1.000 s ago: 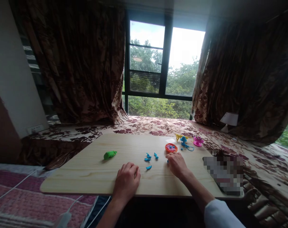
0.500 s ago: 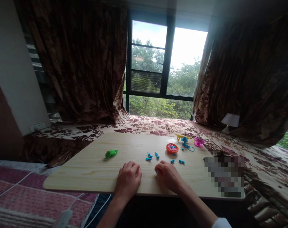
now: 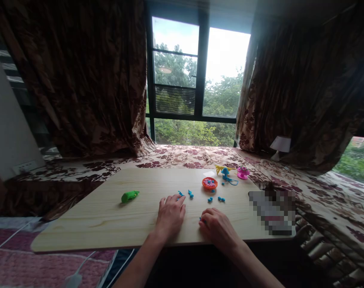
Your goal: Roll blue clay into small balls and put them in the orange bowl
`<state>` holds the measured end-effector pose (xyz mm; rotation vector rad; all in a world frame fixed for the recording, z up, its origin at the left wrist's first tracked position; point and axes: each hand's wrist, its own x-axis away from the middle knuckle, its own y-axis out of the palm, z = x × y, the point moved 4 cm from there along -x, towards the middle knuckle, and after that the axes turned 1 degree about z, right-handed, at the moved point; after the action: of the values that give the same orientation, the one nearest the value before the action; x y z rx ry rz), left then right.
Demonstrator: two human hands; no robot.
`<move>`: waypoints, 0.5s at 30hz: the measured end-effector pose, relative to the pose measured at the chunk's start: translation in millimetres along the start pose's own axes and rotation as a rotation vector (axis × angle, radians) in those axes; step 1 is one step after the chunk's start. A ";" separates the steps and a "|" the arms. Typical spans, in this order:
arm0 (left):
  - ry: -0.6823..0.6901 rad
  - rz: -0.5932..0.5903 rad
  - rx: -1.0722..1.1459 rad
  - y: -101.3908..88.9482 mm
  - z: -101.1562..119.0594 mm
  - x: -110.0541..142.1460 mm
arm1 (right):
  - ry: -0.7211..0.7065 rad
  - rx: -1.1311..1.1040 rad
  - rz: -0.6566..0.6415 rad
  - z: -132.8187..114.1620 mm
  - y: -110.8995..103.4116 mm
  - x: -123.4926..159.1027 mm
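My left hand [image 3: 171, 214] lies low over the wooden table with its fingers stretched forward. Its fingertips reach a small blue piece [image 3: 181, 193], partly covered by them; contact is hard to make out. Just right of it lies another blue piece [image 3: 190, 194]. My right hand [image 3: 217, 226] rests near the front edge, fingers curled around a small blue piece [image 3: 200, 219] that peeks out at the left side. Beyond it are two knobbly blue pieces, one nearer the middle [image 3: 210, 199] and one farther right [image 3: 221, 199].
An orange bowl [image 3: 209, 189] holds pink and blue balls. Behind it stand a blue mushroom-shaped figure [image 3: 225, 173], a yellow item [image 3: 219, 169] and a pink stand [image 3: 243, 173]. A green object [image 3: 130, 196] lies left on the table [image 3: 98, 224]. A blurred-out item [image 3: 273, 212] sits right.
My left hand has moved forward and right to the blue pieces, its fingers straightening. My right hand stays curled near the front edge. The whole view has shifted to the right.
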<state>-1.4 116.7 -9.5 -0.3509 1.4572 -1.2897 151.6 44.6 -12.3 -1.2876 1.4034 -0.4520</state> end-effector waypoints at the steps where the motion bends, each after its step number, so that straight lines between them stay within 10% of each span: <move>1: 0.005 -0.009 -0.004 2.3 1.0 -2.5 | 0.011 -0.005 0.004 0.7 1.3 -1.9; 15: -0.132 -0.096 0.091 8.2 -22.6 -23.6 | 0.079 -0.071 -0.005 29.4 -20.3 8.0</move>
<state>-8.6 149.7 -8.7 -0.4411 1.2794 -1.3786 187.9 42.2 -7.9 -1.3432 1.4943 -0.4640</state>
